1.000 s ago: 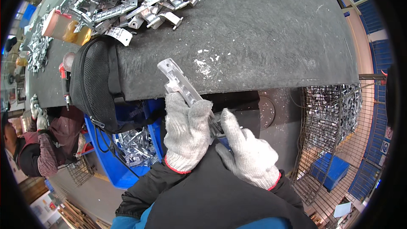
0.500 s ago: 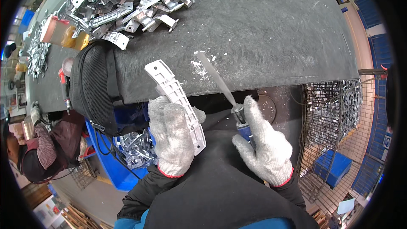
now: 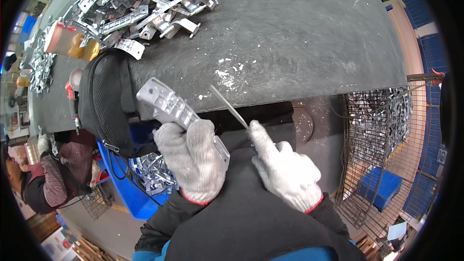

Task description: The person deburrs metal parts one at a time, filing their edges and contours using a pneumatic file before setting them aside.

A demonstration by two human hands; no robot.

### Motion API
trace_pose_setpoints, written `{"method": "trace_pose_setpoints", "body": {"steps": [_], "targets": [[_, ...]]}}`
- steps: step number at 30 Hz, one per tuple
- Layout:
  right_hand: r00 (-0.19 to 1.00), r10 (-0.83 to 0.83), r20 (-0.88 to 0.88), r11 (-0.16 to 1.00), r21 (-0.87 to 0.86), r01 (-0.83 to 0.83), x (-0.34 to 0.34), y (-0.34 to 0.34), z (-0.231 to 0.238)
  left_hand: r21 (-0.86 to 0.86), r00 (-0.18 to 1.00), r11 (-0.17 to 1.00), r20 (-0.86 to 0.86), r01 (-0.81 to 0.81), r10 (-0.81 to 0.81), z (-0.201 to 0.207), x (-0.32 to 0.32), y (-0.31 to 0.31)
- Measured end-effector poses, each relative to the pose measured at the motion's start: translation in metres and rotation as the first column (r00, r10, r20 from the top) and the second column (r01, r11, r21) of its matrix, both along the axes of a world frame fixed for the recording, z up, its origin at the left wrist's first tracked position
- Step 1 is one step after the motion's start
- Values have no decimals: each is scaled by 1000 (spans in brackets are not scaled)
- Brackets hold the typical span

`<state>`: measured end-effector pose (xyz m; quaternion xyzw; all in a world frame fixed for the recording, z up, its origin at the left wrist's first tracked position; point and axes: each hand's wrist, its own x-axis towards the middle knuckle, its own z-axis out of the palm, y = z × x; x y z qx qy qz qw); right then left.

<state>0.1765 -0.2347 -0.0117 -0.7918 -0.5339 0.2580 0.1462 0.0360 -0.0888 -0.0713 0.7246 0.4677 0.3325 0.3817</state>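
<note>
Gloved fingers of the left hand [image 3: 192, 164] are closed round a ribbed metal bracket [image 3: 169, 105], held aslant by the near edge of the surface [image 3: 309, 43]; by the right hand [image 3: 288, 174] a thin-bladed tool [image 3: 229, 107] is gripped, index finger extended, blade apart from the bracket. For even strokes, bracket best braced firmly, blade angled low and directed clear of the left fingers. White flecks [image 3: 225, 78] are noted beyond.

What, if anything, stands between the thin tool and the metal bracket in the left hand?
Nothing visible blocks the thin tool, in the right hand, from the far end of the metal bracket; the left hand covers its middle.
</note>
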Motion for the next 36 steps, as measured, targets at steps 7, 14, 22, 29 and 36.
{"method": "trace_pose_setpoints", "body": {"steps": [7, 14, 22, 29, 36], "targets": [[998, 16, -56, 998, 60, -13, 14, 4, 1, -543, 742, 767, 656, 341, 135, -10, -4, 1], [825, 50, -563, 999, 35, -37, 47, -6, 9, -660, 837, 642, 545, 389, 53, 25, -11, -4], [663, -7, -749, 986, -117, -121, 69, -11, 13, -628, 820, 592, 563, 505, -101, 30, -22, 5], [740, 167, -652, 981, 36, -189, 63, -13, 6, -686, 802, 507, 598, 522, -15, 33, -20, 7], [957, 281, 67, 955, -121, -272, 53, -13, 27, -722, 710, 315, 682, 616, 173, 31, -31, 3]]}}
